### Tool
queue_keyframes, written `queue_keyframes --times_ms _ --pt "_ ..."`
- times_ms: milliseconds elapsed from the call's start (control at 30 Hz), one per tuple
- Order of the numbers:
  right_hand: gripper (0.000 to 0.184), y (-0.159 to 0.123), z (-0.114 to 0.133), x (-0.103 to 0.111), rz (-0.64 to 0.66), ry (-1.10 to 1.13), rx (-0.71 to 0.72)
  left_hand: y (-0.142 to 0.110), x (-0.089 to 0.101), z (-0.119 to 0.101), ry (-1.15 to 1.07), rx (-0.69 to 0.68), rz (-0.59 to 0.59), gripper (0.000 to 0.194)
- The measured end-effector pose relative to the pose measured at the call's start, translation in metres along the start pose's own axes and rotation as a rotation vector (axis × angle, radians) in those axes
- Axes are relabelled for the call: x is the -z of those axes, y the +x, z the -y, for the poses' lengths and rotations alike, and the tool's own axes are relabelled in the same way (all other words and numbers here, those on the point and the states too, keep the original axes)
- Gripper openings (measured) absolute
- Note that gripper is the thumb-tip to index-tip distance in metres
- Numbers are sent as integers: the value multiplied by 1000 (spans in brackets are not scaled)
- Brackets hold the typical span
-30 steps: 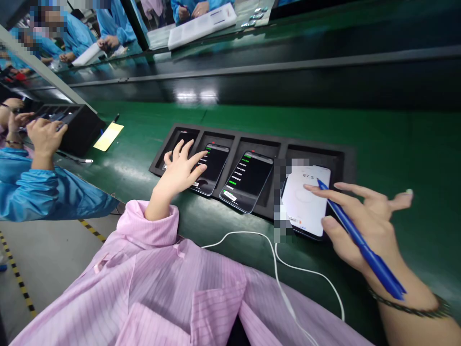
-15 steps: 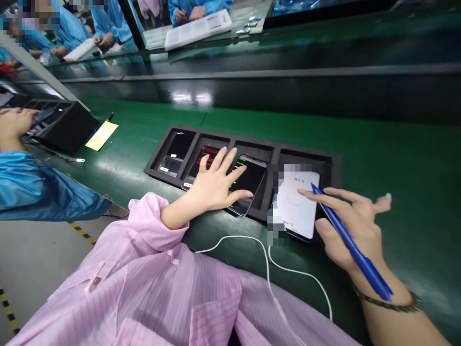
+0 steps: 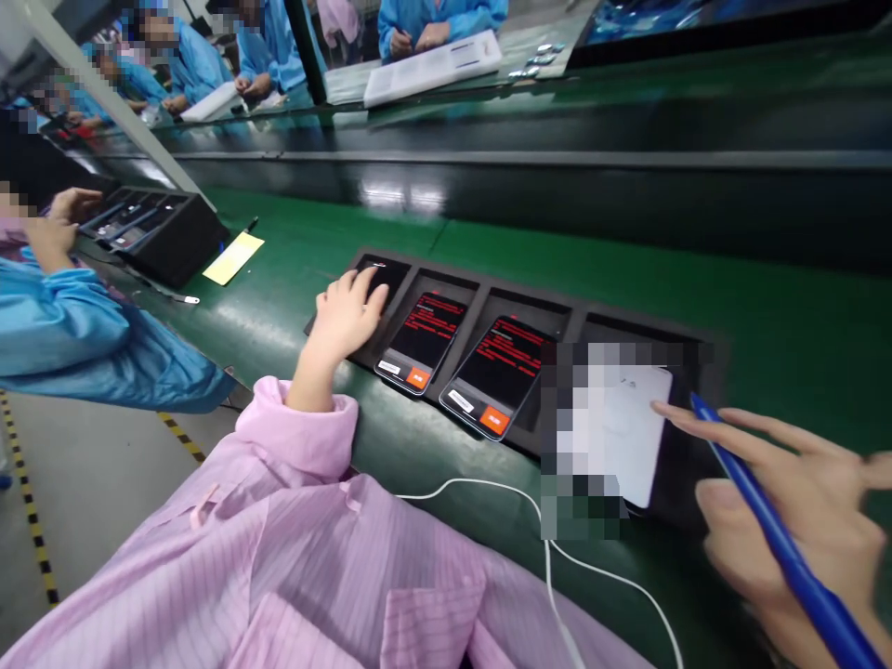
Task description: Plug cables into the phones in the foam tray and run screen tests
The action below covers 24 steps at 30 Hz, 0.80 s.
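My left hand (image 3: 347,318) is over the leftmost phone (image 3: 391,278) in a black foam tray (image 3: 480,299), its fingers spread and hiding most of that phone. The second phone (image 3: 436,330) and third phone (image 3: 505,364) show red text on dark screens, with an orange button low on each. My right hand (image 3: 815,492) holds a blue pen (image 3: 794,560) between its fingers. Its index fingertip reaches the white-screened phone (image 3: 631,437) in the right compartment; contact is hard to tell. Blurred blocks cover part of that phone.
A white cable (image 3: 480,482) runs along the green bench (image 3: 801,307) towards my pink smock. To the left lie a yellow paper (image 3: 234,258) and another black tray (image 3: 177,246) beside a blue-sleeved person. Across the bench, people in blue handle a white panel (image 3: 432,70).
My left hand has moved left, from the middle phones to the leftmost one. The third phone's screen went from green to red text. The view has shifted.
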State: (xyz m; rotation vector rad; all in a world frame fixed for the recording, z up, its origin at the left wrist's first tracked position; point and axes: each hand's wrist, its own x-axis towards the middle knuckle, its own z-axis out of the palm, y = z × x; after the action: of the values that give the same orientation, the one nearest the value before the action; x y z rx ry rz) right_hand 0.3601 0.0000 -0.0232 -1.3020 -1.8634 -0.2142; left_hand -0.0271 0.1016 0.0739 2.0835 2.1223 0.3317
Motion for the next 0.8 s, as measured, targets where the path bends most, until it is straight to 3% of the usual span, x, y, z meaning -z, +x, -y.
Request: queue_keyframes --times_ms 100,233,667,800 --pt "35 2 4 -1 -48 74 29 6 -12 31 -80 -94 41 55" --pt "32 3 11 0 3 79 -63 2 -29 48 -97 -184 25 55" --pt "35 13 25 2 -36 145 -340 -8 -33 35 114 -126 -9 56" --pt "36 15 24 -3 -150 150 -352 -13 -36 32 121 -96 -16 56"
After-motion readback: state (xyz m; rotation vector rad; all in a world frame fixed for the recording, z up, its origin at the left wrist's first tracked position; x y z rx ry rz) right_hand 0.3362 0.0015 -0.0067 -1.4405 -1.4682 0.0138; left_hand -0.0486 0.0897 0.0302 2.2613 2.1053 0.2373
